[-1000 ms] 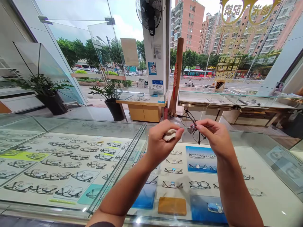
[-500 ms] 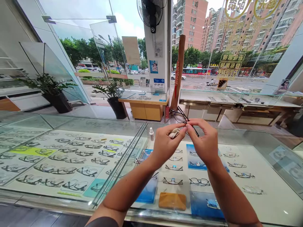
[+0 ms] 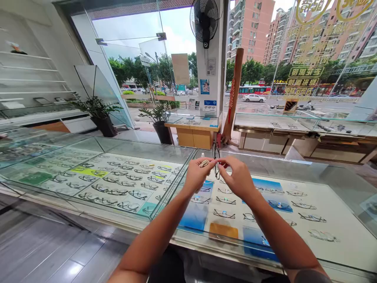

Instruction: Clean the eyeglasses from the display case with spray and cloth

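Note:
Above the glass counter, my two hands meet at a dark-framed pair of eyeglasses [image 3: 217, 173], held with the frame turned nearly upright. My left hand [image 3: 196, 173] is closed, pinching the eyeglasses at the fingertips, with a small crumpled beige cloth [image 3: 204, 163] tucked between thumb and fingers. From the other side, the thumb and forefinger of my right hand [image 3: 237, 175] grip the eyeglasses. My fingers hide part of the frame. A small white bottle [image 3: 202, 155] stands just behind my left hand, mostly covered by it.
Under the glass counter [image 3: 165, 151] lie rows of eyeglasses [image 3: 138, 194], blue cards [image 3: 193, 216] and a brown case [image 3: 223, 232]. Across the aisle stand a wooden cabinet [image 3: 188, 137], potted plants [image 3: 161, 131] and a wooden post [image 3: 235, 86]. A fan [image 3: 204, 21] hangs above.
The view has swung left and slightly down, showing more floor and shelving. The eyeglasses have turned from a slanted position to nearly upright, and both hands still hold them.

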Demonstrator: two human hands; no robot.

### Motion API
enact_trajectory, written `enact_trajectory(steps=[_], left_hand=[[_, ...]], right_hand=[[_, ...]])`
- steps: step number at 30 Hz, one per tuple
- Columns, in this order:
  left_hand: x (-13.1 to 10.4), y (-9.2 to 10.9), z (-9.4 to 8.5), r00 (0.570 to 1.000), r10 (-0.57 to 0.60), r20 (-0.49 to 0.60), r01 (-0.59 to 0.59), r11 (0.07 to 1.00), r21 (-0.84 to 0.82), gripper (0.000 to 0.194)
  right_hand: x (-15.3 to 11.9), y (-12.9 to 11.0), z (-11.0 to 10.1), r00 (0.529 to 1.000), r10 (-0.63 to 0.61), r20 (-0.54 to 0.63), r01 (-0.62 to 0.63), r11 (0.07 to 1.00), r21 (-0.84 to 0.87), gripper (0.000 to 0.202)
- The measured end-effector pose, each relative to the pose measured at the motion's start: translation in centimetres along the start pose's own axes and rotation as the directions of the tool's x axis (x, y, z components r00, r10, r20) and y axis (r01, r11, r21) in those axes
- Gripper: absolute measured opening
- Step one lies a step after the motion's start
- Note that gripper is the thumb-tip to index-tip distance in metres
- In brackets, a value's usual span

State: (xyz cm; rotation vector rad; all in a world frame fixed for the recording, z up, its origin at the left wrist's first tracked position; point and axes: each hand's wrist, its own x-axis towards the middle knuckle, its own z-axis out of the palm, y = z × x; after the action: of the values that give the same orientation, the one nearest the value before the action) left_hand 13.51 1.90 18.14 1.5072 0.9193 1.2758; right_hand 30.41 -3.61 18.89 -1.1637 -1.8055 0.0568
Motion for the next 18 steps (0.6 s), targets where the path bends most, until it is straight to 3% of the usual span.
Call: enact_trajectory(steps=[4, 10, 13, 18], left_hand=[[-1.0, -0.9, -2.9, 0.999, 0.018, 0.051, -0.026, 0.989, 0.145, 0.043], [-1.9, -0.6, -6.0, 0.990, 0.113, 0.089, -0.141, 0.879, 0.455, 0.038], [-2.7, -0.4, -6.4, 0.972, 0.213, 0.104, -0.230, 0.739, 0.634, 0.029], [-3.7, -1.0, -5.8, 0.915, 0.351, 0.200, -0.340, 0.404, 0.849, 0.023]], right_hand=[[-2.0, 1.6, 0.5, 0.989, 0.141, 0.039, -0.145, 0.981, 0.127, 0.020], [-5.7, 8.1, 2.6, 0.905, 0.424, -0.042, -0.392, 0.867, 0.308, 0.031], [-7.1, 10.7, 3.9, 0.866, 0.498, -0.037, -0.457, 0.820, 0.345, 0.035], [-8.5, 13.0, 5.1, 0.832, 0.555, -0.008, -0.517, 0.781, 0.350, 0.037]])
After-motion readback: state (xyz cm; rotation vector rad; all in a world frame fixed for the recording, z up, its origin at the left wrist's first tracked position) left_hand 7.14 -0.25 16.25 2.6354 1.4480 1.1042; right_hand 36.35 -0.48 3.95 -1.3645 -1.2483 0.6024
